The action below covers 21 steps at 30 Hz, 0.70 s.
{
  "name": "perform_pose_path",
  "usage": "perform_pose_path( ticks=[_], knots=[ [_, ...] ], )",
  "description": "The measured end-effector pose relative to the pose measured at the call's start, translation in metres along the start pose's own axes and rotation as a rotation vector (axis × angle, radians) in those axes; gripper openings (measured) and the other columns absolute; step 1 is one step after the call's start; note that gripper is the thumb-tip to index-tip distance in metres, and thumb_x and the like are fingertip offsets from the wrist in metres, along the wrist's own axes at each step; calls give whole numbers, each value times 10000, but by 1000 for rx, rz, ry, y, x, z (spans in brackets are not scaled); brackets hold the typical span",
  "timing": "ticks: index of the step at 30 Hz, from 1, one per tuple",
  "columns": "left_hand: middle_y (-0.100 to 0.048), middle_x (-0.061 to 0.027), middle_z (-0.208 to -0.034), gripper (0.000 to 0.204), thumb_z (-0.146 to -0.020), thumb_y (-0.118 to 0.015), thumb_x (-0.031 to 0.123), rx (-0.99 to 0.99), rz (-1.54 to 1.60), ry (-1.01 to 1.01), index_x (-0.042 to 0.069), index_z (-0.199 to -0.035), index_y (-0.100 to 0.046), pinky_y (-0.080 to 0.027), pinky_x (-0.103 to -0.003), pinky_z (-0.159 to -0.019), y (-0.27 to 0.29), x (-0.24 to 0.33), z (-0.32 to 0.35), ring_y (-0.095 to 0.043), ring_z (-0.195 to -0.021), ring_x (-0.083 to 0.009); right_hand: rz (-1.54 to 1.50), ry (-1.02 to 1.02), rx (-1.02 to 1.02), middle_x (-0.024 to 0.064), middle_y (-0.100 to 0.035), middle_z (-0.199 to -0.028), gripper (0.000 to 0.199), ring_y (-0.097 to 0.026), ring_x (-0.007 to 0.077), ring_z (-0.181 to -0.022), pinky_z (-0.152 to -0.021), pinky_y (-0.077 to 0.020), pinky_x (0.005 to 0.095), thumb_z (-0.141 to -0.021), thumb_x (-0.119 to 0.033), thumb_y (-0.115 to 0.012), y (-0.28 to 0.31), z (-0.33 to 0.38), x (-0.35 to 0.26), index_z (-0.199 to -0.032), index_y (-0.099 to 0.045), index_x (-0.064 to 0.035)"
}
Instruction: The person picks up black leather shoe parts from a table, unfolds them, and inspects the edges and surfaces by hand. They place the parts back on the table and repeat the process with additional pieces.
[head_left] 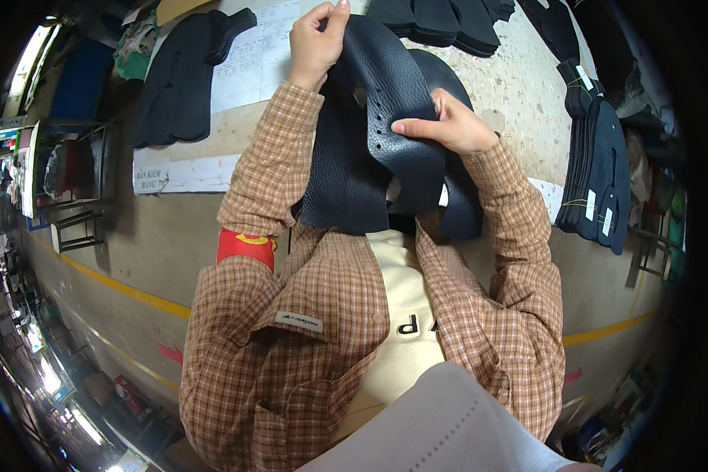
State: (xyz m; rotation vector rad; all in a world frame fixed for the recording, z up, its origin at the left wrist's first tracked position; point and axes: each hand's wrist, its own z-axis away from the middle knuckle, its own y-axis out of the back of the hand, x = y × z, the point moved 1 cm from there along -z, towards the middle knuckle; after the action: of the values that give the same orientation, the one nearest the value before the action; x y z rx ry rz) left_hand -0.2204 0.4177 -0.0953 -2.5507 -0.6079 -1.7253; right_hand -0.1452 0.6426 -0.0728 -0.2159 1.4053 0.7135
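Observation:
A black pebbled leather piece with a row of punched holes is held up over the near edge of the table. It curves over in a loop, and more of the same dark leather hangs below it. My left hand pinches its upper left edge. On the right, my right hand grips it with the thumb lying on the front face near the holes; its other fingers are hidden behind the leather.
The worktable has a speckled, worn top. Stacked black pieces lie at its far side. Another black stack sits at the left beside a paper sheet. Banded, tagged black bundles overhang the right edge.

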Motion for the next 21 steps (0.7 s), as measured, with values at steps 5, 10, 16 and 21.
perform_pose_path(
  ticks=[5, 10, 16, 21],
  knots=[
    [-643, -30, -770, 219, -914, -569, 166, 35, 35, -6, -36, -929, -654, -443, -253, -641, 1, -7, -4, -543, -715, -84, 74, 9, 48, -26, -338, -629, 605, -332, 65, -602, -465, -294, 221, -641, -421, -847, -5, 41, -2, -617, -336, -99],
    [-641, -27, -767, 226, -916, -561, 161, 20, 54, 32, -45, -929, -653, -440, -249, -625, 0, -17, -6, -540, -703, -81, -24, 30, -34, -52, -280, -528, 618, -261, 51, -498, -412, -224, 236, -680, -355, -836, -12, 66, 4, -524, -283, -126],
    [-648, -26, -777, 217, -914, -554, 146, 25, 62, -28, -44, -927, -658, -441, -246, -622, -1, -23, -8, -541, -704, -79, -86, 58, -163, -77, -299, -465, 533, -233, 31, -442, -385, -176, 246, -749, -281, -792, -12, 98, 9, -457, -389, -90],
    [-648, -25, -783, 213, -914, -557, 146, 16, 99, 60, -38, -921, -663, -443, -252, -629, -4, -21, -6, -543, -710, -80, -209, -83, -314, -50, -365, -467, 483, -295, 25, -431, -380, -209, 226, -778, -231, -766, -13, 117, 11, -458, -441, -74]
  ],
)
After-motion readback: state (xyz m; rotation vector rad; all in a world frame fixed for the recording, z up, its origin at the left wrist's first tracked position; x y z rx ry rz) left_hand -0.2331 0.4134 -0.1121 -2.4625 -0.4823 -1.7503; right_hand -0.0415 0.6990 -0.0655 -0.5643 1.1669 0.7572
